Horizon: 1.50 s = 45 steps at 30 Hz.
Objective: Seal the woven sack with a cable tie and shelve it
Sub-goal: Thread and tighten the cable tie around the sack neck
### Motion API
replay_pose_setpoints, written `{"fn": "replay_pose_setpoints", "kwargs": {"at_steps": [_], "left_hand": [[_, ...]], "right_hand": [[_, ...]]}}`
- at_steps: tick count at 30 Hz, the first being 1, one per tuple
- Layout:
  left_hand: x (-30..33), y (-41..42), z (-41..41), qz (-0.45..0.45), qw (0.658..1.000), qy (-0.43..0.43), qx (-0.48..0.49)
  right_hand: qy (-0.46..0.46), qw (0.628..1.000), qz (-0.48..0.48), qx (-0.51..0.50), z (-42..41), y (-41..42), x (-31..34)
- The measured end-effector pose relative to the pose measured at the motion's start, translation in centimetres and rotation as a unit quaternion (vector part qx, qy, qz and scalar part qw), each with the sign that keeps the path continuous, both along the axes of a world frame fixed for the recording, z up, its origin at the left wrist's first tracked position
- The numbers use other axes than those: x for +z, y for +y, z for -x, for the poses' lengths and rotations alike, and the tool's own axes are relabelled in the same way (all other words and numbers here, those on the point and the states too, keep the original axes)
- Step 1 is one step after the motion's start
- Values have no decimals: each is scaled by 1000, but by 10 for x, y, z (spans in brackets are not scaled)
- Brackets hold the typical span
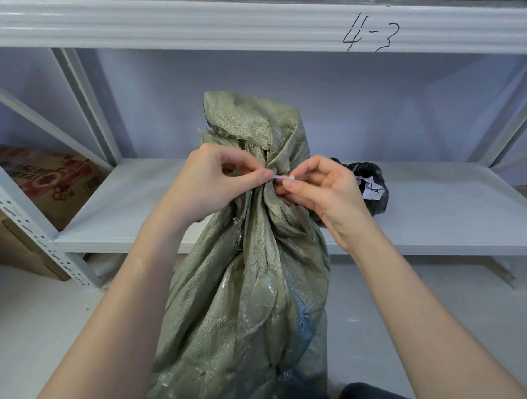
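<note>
Olive-green woven plastic sack (245,291) stands on the floor before the white metal shelf (439,208). Left hand (206,184) and right hand (319,190) pinch the white cable tie (281,177) at its gathered neck. Cinching unconfirmed; shelving outstanding.

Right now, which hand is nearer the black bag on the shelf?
Right. The right hand pinches the cable tie at the sack neck, just left of the black bag. The left hand is across the neck, farther away.

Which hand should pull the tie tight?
Probably the left hand: it pinches the cable tie at its free end, while the right hand holds the tie's head against the sack neck.
</note>
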<state>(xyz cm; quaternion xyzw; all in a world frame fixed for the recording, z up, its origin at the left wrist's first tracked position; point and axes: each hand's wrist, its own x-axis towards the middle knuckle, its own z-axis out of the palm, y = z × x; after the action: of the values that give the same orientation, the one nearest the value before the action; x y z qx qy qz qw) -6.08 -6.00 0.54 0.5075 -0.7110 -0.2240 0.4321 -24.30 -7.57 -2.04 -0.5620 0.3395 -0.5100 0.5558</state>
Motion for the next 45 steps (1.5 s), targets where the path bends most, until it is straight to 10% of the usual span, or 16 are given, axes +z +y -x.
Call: {"fn": "replay_pose_setpoints", "kwargs": {"at_steps": [45], "left_hand": [[-16, 5, 12, 142, 985, -97, 32]], "right_hand": [[51, 994, 97, -2, -7, 2, -1]]}}
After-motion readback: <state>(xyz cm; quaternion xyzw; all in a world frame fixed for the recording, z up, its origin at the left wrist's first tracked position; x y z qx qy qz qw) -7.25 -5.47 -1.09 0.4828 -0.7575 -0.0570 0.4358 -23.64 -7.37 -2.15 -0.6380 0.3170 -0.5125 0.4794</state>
